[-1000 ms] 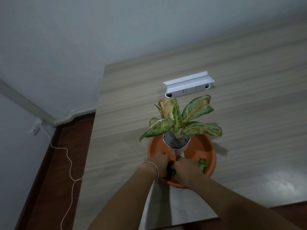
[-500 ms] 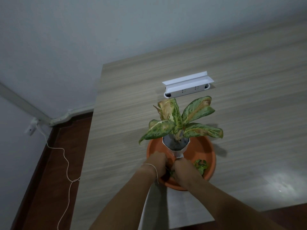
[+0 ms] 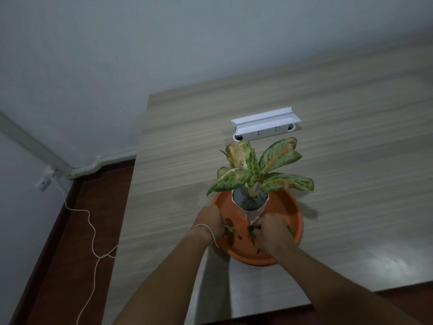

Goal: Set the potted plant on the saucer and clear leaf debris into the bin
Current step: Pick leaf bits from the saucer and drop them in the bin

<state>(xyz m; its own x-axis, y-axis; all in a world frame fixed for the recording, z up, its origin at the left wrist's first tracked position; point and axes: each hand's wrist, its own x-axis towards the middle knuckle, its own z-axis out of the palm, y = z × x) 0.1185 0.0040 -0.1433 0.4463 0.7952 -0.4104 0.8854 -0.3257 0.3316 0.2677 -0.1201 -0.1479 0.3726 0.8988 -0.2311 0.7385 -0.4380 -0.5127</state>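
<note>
A potted plant (image 3: 254,170) with green-and-yellow speckled leaves stands upright in a white pot (image 3: 249,202) inside the orange saucer (image 3: 290,209). Green leaf debris (image 3: 251,233) lies scattered on the saucer's near floor. My left hand (image 3: 209,221) rests at the saucer's left rim, fingers closed on a few green scraps. My right hand (image 3: 273,233) is down in the saucer just in front of the pot, fingers pinched on more scraps. It hides part of the debris.
The saucer sits on a wood-grain table (image 3: 351,148). A white power strip holder (image 3: 264,124) lies behind the plant. The table's left edge drops to a dark red floor with a white cable (image 3: 91,233). No bin is in view.
My two hands, pressed together in front of the pot, have drawn apart. The left went to the saucer's left rim and the right shifted right, each gathering scraps.
</note>
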